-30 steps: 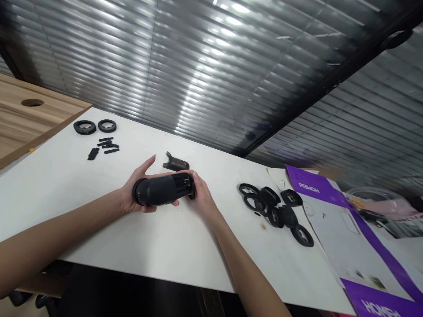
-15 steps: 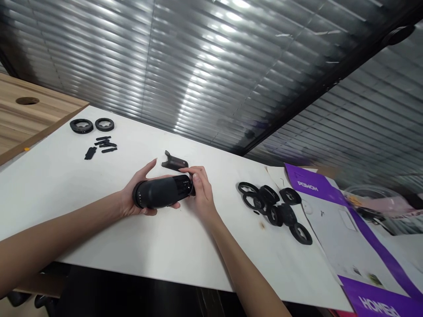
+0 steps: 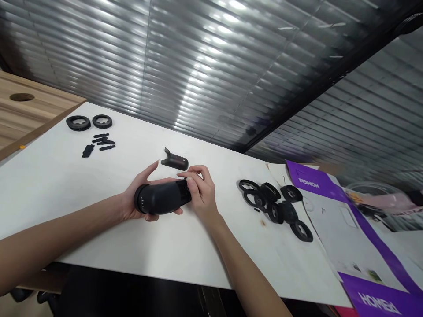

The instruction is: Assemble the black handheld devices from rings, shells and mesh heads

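A black, rounded cylindrical device [image 3: 161, 197] with a glossy end lies across my left hand [image 3: 132, 198]. The fingers of that hand wrap beneath it, and the thumb points up beside it. My right hand [image 3: 201, 189] closes on the glossy right end, with thumb and fingers pinched there. What exactly is between those fingertips is hidden. Just beyond the hands, a dark curved cover [image 3: 175, 160] with a notched left end rests on the white table [image 3: 132, 246].
Two black rings [image 3: 78, 123] and several small black strips [image 3: 104, 140] lie at the far left. On the right sits a cluster of black ring parts [image 3: 271, 204] beside a purple and white printed sheet [image 3: 340, 224]. Metal shutters [image 3: 185, 66] stand behind. Another person's sleeve [image 3: 383, 200] shows at right.
The right end of the black device has turned slightly downward and toward me, and my right fingers now cover more of it. The view has shifted slightly.
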Tool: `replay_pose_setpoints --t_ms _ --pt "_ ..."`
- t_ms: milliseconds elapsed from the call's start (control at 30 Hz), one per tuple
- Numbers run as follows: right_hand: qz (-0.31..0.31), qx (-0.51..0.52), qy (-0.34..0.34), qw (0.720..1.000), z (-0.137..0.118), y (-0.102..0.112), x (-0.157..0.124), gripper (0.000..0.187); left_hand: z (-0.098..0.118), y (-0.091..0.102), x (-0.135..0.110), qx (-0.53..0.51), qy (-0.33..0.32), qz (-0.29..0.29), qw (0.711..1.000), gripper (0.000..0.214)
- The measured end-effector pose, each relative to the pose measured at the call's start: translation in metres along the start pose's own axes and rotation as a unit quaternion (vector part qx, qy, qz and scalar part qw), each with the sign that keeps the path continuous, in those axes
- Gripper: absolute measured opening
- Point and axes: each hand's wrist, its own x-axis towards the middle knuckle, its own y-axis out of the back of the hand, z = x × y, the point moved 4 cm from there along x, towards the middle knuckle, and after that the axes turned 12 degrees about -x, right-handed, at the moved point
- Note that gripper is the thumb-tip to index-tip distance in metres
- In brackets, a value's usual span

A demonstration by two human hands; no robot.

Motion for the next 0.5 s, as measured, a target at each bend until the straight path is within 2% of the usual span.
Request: replay_pose_setpoints --t_ms 133,367,500 --pt "0.013 -0.005 0.03 0.999 -0.004 0.0 -0.001 0.044 -0.003 0.0 0.001 0.003 -0.006 0.021 1.0 0.076" --pt "-0.067 0.065 0.061 0.994 -0.017 -0.009 -0.003 0.055 -0.007 0.007 0.006 0.005 -0.014 0.04 0.999 0.077" --pt "-0.085 0.048 0.097 0.99 -0.024 -0.009 -0.003 0.065 -0.007 0.007 0.005 0.014 -0.021 0.065 0.998 0.075"
